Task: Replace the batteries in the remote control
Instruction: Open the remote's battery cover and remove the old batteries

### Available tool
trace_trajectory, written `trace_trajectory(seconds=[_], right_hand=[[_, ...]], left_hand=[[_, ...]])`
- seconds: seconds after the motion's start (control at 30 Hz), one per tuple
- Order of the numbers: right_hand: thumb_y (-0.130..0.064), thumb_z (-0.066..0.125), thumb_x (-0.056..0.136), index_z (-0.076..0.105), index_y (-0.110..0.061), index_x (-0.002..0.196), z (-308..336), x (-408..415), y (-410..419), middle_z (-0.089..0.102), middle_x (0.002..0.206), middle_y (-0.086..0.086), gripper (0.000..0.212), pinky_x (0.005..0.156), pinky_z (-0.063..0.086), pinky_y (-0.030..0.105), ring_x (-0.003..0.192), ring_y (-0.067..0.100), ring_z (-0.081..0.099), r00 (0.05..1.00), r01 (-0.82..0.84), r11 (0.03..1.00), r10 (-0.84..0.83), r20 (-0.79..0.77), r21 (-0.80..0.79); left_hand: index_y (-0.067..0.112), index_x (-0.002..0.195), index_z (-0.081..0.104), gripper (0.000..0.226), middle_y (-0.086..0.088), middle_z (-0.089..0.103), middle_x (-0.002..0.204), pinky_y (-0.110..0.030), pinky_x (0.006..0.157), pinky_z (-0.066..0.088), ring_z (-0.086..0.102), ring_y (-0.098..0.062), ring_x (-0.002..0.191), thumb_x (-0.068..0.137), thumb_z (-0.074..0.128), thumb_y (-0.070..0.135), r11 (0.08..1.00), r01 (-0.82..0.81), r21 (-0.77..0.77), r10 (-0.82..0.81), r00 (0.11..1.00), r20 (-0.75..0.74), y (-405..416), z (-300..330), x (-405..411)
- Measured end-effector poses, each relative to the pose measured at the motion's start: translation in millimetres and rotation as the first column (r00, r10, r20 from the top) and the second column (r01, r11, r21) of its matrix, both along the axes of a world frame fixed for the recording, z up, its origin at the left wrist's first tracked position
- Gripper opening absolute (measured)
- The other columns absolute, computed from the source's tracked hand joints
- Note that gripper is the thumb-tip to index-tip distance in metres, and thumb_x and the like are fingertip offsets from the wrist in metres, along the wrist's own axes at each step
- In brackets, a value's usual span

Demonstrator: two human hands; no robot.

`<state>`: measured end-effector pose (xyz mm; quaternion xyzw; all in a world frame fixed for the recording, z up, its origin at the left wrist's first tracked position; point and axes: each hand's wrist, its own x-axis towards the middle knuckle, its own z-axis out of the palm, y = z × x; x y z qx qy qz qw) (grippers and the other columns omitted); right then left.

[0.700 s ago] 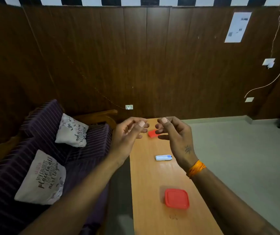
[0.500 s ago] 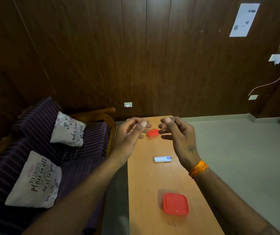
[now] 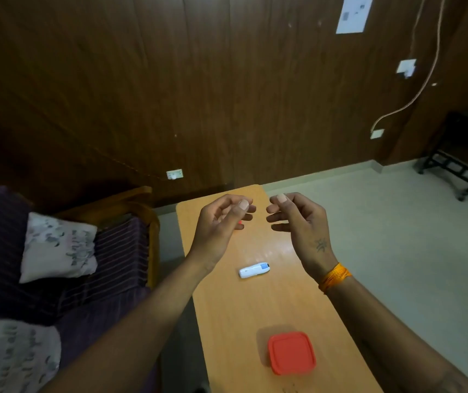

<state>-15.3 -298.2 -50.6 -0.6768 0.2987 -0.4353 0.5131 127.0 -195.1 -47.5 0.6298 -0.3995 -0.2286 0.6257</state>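
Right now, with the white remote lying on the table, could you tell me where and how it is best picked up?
Probably pinch the white remote across its narrow width near the middle, coming from above. It lies flat on the table, long axis roughly left to right, with bare table on both long sides. The right hand, which holds nothing, hovers nearest.

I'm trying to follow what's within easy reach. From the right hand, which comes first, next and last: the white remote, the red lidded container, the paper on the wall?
From the right hand:
1. White remote, on the table just below it.
2. Red lidded container, at the table's near end.
3. Paper on the wall, high up.
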Motion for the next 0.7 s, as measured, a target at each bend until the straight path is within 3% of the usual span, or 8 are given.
trace_trajectory(seconds=[0.37, 0.7], right_hand=[[-0.034, 0.052, 0.106, 0.073, -0.011, 0.102, -2.1, 93.9, -13.2, 0.076, 0.089, 0.002, 0.032, 0.070, 0.066, 0.037, 0.081, 0.018, 0.075, 0.945, 0.326, 0.943, -0.326, 0.000, 0.062], [-0.031, 0.054, 0.106, 0.073, -0.010, 0.104, -7.0, 107.1, -14.9, 0.075, 0.089, 0.002, 0.029, 0.070, 0.066, 0.035, 0.081, 0.019, 0.075, 0.907, 0.420, 0.906, -0.420, -0.022, 0.056]], left_hand=[[0.023, 0.114, 0.072, 0.018, 0.009, 0.079, 0.105, -0.033, 0.088, 0.063, 0.075, -0.014, 0.102, 0.104, 0.059, 0.031, 0.952, 0.295, 0.079, -0.293, 0.955, -0.036, -57.2, 4.8, 112.9], [0.019, 0.117, 0.072, 0.022, 0.010, 0.079, 0.106, -0.032, 0.086, 0.063, 0.075, -0.012, 0.101, 0.106, 0.057, 0.030, 0.912, 0.402, 0.085, -0.402, 0.915, -0.015, -82.6, -5.5, 140.9]])
